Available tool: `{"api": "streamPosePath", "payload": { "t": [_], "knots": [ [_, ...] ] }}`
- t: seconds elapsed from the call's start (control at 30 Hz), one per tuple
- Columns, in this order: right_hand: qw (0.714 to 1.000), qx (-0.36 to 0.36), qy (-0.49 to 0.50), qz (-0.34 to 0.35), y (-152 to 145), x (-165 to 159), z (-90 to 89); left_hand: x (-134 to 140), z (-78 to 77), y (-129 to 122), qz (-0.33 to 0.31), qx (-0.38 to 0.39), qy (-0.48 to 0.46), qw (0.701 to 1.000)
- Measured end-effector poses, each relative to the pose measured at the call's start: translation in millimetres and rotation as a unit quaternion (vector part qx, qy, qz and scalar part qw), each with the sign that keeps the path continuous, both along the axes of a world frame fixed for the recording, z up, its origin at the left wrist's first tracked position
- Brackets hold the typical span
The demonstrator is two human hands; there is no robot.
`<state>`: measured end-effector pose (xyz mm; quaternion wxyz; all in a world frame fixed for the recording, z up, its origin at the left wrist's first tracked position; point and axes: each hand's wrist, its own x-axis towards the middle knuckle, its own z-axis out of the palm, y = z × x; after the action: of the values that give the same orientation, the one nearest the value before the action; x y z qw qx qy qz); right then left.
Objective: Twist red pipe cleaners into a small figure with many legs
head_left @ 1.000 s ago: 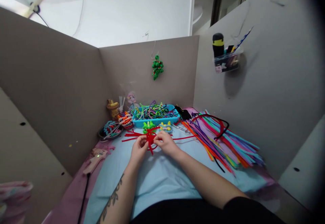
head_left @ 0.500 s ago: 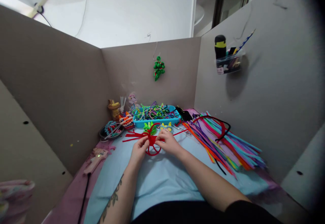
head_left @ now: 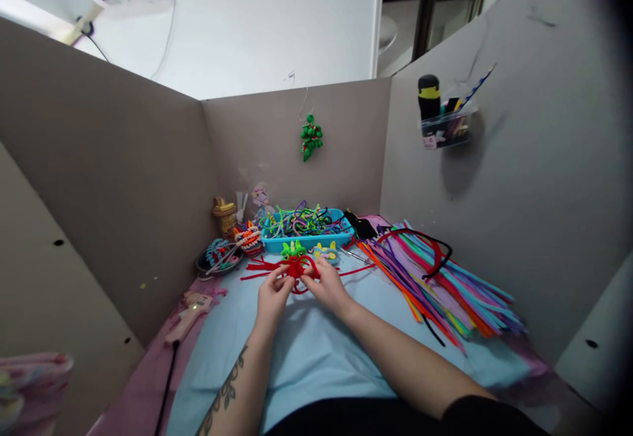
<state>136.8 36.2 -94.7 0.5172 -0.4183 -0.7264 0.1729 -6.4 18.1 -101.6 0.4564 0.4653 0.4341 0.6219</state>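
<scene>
Between both hands is a bundle of red pipe cleaners (head_left: 295, 267), bent into loops, with straight ends sticking out to the left and right. My left hand (head_left: 273, 293) pinches its left side between thumb and fingers. On the right side, my right hand (head_left: 326, 285) is closed on a red loop. Just behind the bundle sit a green pipe-cleaner figure (head_left: 293, 249) and a yellow and blue one (head_left: 325, 252). The fingers partly cover the middle of the bundle.
A blue tray (head_left: 309, 243) of tangled pipe cleaners stands at the back. Many-coloured pipe cleaners (head_left: 435, 284) lie on the right, near metal pliers or scissors (head_left: 355, 254). A pink glue gun (head_left: 190, 317) with a black cord and a dark bowl (head_left: 205, 266) are on the left. Grey panels surround the table.
My right hand has shifted from the top of the red bundle to its right side, and the loops now stand differently. The view has tilted slightly.
</scene>
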Motion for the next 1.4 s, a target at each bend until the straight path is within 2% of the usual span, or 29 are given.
{"api": "streamPosePath", "payload": {
  "t": [0.13,0.33,0.57,0.77,1.0,1.1,1.17,1.27,1.4],
  "knots": [
    [0.999,-0.004,-0.018,0.038,-2.0,-0.4,1.5,-2.7,-0.1,0.8,-0.019,-0.036,-0.062,0.997],
    [0.994,0.018,-0.092,0.055,-1.0,4.0,1.1,-3.6,0.4,0.7,0.013,-0.035,-0.085,0.996],
    [0.982,0.028,-0.186,-0.027,13.7,23.0,-2.9,-11.5,-1.5,4.7,0.093,0.005,-0.116,0.989],
    [0.967,0.023,-0.241,-0.082,27.2,47.8,0.7,-18.5,-4.4,9.5,0.144,-0.006,-0.168,0.975],
    [0.935,-0.027,-0.276,-0.219,41.2,81.1,4.4,-24.4,-7.6,14.8,0.181,-0.014,-0.220,0.959],
    [0.931,0.003,-0.244,-0.273,45.1,92.1,3.9,-26.6,-7.3,16.3,0.192,-0.038,-0.236,0.952],
    [0.939,0.026,-0.198,-0.281,45.7,94.3,4.6,-26.8,-6.5,16.4,0.186,-0.049,-0.246,0.950],
    [0.965,0.008,-0.105,-0.238,43.5,89.4,8.0,-25.8,-4.6,15.8,0.173,-0.062,-0.271,0.945],
    [0.987,-0.077,0.066,-0.126,37.3,74.6,13.8,-23.3,-2.9,14.9,0.156,-0.078,-0.298,0.938]
  ]
}}
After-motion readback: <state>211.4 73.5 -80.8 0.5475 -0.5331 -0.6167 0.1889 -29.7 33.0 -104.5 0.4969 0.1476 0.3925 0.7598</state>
